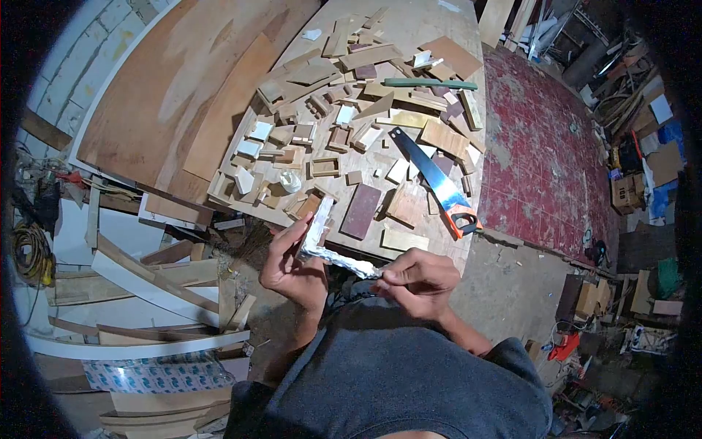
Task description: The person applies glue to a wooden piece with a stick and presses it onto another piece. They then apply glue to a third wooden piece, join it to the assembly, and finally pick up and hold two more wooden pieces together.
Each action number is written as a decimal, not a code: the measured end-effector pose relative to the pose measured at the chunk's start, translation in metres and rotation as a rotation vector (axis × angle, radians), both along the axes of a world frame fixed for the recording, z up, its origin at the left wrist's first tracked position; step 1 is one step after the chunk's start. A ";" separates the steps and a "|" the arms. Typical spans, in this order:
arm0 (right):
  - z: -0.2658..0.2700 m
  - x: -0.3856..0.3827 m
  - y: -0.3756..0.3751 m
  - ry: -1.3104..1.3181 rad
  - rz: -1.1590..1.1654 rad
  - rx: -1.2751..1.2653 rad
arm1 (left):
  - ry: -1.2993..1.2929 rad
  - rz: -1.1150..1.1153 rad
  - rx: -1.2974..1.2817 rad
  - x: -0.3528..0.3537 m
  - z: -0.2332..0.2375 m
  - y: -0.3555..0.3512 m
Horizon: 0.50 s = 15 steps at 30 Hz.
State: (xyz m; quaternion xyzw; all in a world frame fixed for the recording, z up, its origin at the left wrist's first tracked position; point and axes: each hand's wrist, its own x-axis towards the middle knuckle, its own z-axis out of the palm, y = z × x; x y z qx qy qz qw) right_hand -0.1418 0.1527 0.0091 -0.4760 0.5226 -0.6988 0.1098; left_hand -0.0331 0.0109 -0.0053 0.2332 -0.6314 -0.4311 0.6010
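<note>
In front of my chest, at the near edge of the workbench, is an L-shaped piece [338, 257] with a white, lumpy, crumpled-looking surface; its material I cannot make out. My left hand [295, 267] grips it around the upright arm and corner, fingers behind it. At the other end, my right hand [423, 281] pinches the tip between thumb and fingers. Just beyond lie a dark red-brown board [361, 211], a pale wood strip [404, 240] and a crumpled white lump [290, 181]. A handsaw [437, 181] with an orange-black handle rests to the right.
Many small wooden blocks and little box frames [324, 167] cover the workbench [420, 22]. A green strip [430, 83] lies farther back. Large plywood sheets [161, 95] lean at left, above stacked offcuts [146, 293]. A worn red panel [545, 154] is at right.
</note>
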 end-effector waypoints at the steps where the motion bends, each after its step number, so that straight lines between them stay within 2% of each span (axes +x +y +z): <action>1: -0.004 0.001 0.000 -0.054 -0.035 -0.003 | -0.007 0.008 0.005 -0.001 -0.002 -0.001; 4: -0.007 0.001 -0.005 -0.147 -0.130 0.105 | -0.009 0.009 0.014 -0.001 -0.003 -0.004; 10: -0.008 0.003 -0.009 -0.072 0.001 0.029 | -0.048 0.051 0.009 -0.004 -0.005 -0.006; 12: -0.007 0.003 -0.009 -0.150 -0.019 0.012 | -0.064 0.057 0.018 -0.004 -0.003 -0.007; 13: -0.012 0.003 -0.010 -0.156 -0.102 0.044 | -0.063 0.058 0.018 -0.004 -0.004 -0.008; 15: -0.015 0.001 -0.016 -0.159 -0.124 0.084 | -0.029 0.029 0.130 -0.002 -0.008 -0.010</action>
